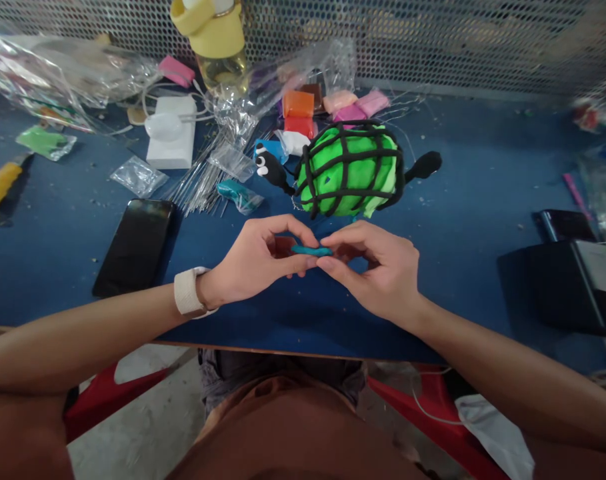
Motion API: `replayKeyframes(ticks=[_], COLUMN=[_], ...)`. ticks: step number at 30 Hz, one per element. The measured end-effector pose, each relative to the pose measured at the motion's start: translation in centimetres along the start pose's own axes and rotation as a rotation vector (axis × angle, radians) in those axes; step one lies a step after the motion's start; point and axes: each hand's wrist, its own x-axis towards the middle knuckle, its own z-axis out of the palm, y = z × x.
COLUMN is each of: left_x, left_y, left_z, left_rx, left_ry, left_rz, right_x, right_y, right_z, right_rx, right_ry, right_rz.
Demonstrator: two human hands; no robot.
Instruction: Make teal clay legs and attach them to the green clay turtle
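A small teal strip of clay [311,251] is pinched between the fingertips of both hands, above the front part of the blue table. My left hand [265,257] holds its left end, with a pale band on the wrist. The fingers of my right hand [375,267] close on its right end. Just beyond them lies a green turtle figure [350,170] with a black grid over its shell, a black head with white eyes at the left and a black tail piece at the right. Teal clay in a clear wrapper [239,195] rests left of the turtle.
A black phone [134,247] lies at the left, near thin wires [199,177] and a white box [171,137]. Wrapped clay blocks [299,105] and a yellow-lidded bottle [215,40] stand farther back. A yellow cutter [0,189] lies far left, a black box [557,283] at right.
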Motion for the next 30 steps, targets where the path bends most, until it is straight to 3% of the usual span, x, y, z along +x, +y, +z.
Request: replayKeyframes(ticks=[9, 14, 19, 25, 28, 30], left_x=[-0.3, -0.2, -0.5, -0.3, 0.5, 0.7], left_y=[-0.1, -0.3, -0.1, 2.2, 3.2, 3.6], left_z=[0.0, -0.2, -0.4, -2.2, -4.0, -5.2], left_rx=[0.073, 0.215, 0.470, 0.951, 1.299, 1.533], left_ry=[-0.036, 0.010, 0.042, 0.148, 0.237, 0.350], left_rz=[0.010, 0.125, 0.328, 0.756, 0.720, 0.499], right_x=[0.0, 0.1, -0.1, -0.6, -0.8, -0.9], right_y=[0.1, -0.1, -0.1, 0.1, -0.1, -0.3], right_z=[0.0, -0.1, 0.0, 0.4, 0.6, 0.7], right_rx=[0.011, 0.005, -0.009, 0.184, 0.243, 0.233], right_ry=[0.031, 0.011, 0.003, -0.010, -0.017, -0.047], right_rz=[-0.041, -0.038, 0.003, 0.107, 0.107, 0.095])
